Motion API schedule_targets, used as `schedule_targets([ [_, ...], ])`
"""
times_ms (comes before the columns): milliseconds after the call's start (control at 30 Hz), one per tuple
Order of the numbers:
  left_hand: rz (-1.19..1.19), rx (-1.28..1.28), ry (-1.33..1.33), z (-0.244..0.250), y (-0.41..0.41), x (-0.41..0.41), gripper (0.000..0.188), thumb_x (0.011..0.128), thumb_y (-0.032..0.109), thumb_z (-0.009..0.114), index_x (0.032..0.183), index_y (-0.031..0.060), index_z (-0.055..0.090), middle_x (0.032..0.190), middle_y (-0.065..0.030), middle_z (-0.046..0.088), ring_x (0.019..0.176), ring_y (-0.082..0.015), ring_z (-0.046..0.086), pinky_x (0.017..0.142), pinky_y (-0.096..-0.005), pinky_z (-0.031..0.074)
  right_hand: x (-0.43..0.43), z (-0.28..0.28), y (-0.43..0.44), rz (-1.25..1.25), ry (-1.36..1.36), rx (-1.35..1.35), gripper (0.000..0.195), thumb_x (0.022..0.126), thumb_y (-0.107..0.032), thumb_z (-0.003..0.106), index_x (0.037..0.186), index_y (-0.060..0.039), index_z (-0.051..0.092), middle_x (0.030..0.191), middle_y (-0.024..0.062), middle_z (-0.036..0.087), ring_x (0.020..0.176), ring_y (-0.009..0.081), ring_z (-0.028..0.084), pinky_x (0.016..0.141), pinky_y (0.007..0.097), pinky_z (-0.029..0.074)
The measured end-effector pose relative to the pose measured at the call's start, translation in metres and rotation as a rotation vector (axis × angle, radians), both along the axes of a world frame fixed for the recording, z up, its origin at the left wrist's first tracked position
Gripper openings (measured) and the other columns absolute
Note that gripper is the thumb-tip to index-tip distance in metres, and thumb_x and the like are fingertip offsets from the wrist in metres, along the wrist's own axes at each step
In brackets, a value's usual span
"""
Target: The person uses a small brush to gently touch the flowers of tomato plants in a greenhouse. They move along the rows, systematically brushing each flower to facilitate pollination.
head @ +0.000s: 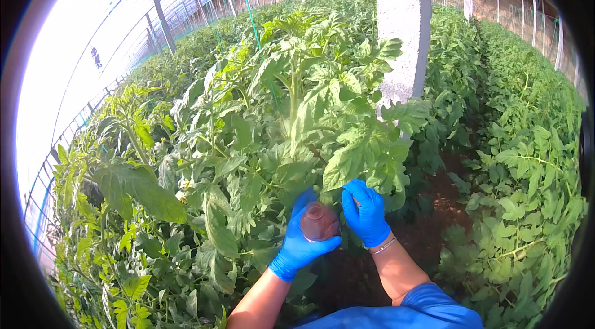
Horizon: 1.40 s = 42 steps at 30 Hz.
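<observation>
My left hand [297,245], in a blue glove, is wrapped around a small round bottle [320,223] of reddish-brown colour, its neck facing up towards me. Just right of it is my right hand [365,212], gloved in blue too, with thumb and fingers pinched together below a tomato leaf [351,161]. Something small and reddish shows between those fingers; what it is cannot be made out. A tall tomato plant [294,92] rises right beyond both hands, and its leaves hide part of the left fingertips.
A whitish concrete post [402,26] stands behind the plant to the right. Dense tomato rows [534,166] line both sides of a brown soil path [448,198]. A green string [251,12] runs down into the foliage; metal greenhouse supports [161,15] stand at the left.
</observation>
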State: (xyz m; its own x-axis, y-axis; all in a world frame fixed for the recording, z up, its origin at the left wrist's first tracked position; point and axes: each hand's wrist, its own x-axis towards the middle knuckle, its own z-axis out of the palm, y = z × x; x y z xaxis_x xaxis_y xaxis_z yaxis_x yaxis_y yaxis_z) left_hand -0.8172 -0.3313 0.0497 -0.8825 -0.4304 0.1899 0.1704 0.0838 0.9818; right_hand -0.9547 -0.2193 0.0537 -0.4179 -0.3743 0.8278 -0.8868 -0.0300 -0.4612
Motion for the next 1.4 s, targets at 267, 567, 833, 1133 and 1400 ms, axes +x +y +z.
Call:
schedule_targets([
  [267,0.384,0.041,0.173,0.004,-0.028,0.014,0.069,0.060,0.015,0.080,0.121,0.0008,0.052,0.113,-0.0076,0.058,0.104,-0.0198,0.057,0.096,-0.0355,0.043,-0.049,-0.037,-0.071,0.041,-0.060,-0.083,0.026,0.087,-0.010,0.060,0.111,0.0008,0.056,0.093,0.0133,0.060,0.081,0.0261,0.062,0.069,0.0360,0.051],
  [567,0.539,-0.063,0.253,0.007,-0.052,0.045,0.070,0.062,0.018,0.077,0.125,0.0002,0.051,0.116,-0.0094,0.059,0.108,-0.0214,0.057,0.098,-0.0369,0.043,-0.068,-0.078,-0.128,-0.519,0.434,0.186,0.045,0.086,-0.017,0.059,0.127,-0.0007,0.048,0.113,0.0115,0.061,0.092,0.0316,0.061,0.087,0.0407,0.047],
  [833,0.541,-0.047,0.237,0.005,-0.051,0.042,0.070,0.062,0.018,0.074,0.125,0.0002,0.051,0.118,-0.0106,0.059,0.108,-0.0223,0.057,0.099,-0.0372,0.042,-0.100,-0.087,-0.146,-0.119,-0.096,0.352,0.020,0.089,-0.012,0.058,0.105,-0.0014,0.065,0.091,0.0105,0.066,0.082,0.0238,0.061,0.081,0.0328,0.048],
  [1133,0.556,0.030,0.239,0.010,-0.052,0.051,0.071,0.060,0.016,0.073,0.125,-0.0003,0.050,0.118,-0.0108,0.059,0.109,-0.0228,0.057,0.100,-0.0367,0.041,-0.099,-0.083,-0.120,-0.214,0.187,0.171,0.037,0.090,-0.015,0.050,0.124,0.0004,0.052,0.110,0.0103,0.057,0.101,0.0191,0.053,0.091,0.0323,0.043],
  [1400,0.528,0.051,0.232,0.010,-0.048,0.044,0.069,0.059,0.015,0.073,0.123,-0.0003,0.053,0.115,-0.0089,0.060,0.107,-0.0216,0.058,0.098,-0.0357,0.043,-0.130,-0.112,-0.128,-0.183,-0.033,0.039,0.023,0.082,-0.004,0.063,0.105,0.0001,0.065,0.085,0.0069,0.066,0.078,0.0150,0.061,0.074,0.0301,0.049],
])
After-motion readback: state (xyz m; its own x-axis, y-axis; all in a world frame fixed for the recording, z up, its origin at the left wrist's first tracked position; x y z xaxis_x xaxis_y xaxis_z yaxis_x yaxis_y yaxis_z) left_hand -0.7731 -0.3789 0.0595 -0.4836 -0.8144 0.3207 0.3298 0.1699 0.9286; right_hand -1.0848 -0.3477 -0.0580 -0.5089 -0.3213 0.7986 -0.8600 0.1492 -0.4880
